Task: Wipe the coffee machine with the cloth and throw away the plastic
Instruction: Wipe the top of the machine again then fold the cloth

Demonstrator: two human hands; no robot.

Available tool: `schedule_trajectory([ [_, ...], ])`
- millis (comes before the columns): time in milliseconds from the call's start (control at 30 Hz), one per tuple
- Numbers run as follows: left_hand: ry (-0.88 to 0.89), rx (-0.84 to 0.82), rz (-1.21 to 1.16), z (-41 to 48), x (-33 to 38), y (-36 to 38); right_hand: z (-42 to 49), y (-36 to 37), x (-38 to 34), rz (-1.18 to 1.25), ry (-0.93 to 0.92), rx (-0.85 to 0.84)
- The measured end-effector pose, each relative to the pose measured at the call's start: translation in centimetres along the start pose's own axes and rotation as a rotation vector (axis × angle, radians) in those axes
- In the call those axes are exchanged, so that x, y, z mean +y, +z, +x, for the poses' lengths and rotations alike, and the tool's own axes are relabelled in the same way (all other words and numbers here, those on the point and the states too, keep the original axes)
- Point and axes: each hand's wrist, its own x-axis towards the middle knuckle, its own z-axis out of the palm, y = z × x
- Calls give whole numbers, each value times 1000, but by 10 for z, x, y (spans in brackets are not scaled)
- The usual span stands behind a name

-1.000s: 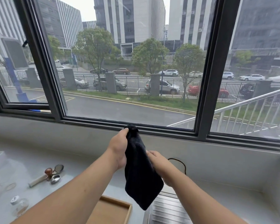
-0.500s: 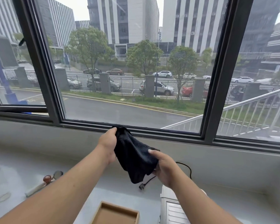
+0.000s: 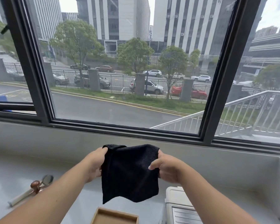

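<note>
Head view, hands: the left hand (image 3: 94, 165) and right hand (image 3: 166, 167) are raised side by side over the bench, bare forearms reaching in from the bottom edge.
Cloth: a black, ribbed, roughly square cloth (image 3: 129, 173) is stretched flat between the two hands and hangs free below them, clear of the bench.
Left fingers: closed on the cloth's upper left corner and left edge, thumb on top.
Right fingers: pinched on the cloth's upper right edge, with one finger (image 3: 153, 165) laid across its front.
Coffee machine: a white appliance with a ribbed metal top (image 3: 179, 207) sits at the lower right, just below the right wrist and partly cut off by the frame; the cloth is not touching it.
Bench: a pale grey, smooth bench (image 3: 81, 198) runs along under the window and meets a low grey wall behind.
Bench, left: a white-handled tool with a brown wooden knob (image 3: 35, 185) lies beside a small round metal piece (image 3: 47, 179).
Bench, bottom centre: a shallow open wooden box (image 3: 115, 217) sits directly below the hanging cloth.
Bench, right: a raised white ledge (image 3: 278, 175) closes off the end.
Room: a wide dark-framed window (image 3: 220, 88) fills the upper half, looking onto a wet road, a metal fence, parked cars, trees and tall buildings.
</note>
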Motion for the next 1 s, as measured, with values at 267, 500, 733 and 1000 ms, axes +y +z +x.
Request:
schedule_trajectory([
  [267,-71,-31,81,23,-3,-25,10,13,-1,-181,11,94],
  [500,-75,-126,63,39,-7,-38,28,13,1,-52,15,357],
  [733,186,-82,193,57,-12,-65,36,11,12,-221,-76,360],
  [1000,484,160,929,65,-4,-94,35,35,2,-1015,-102,505],
])
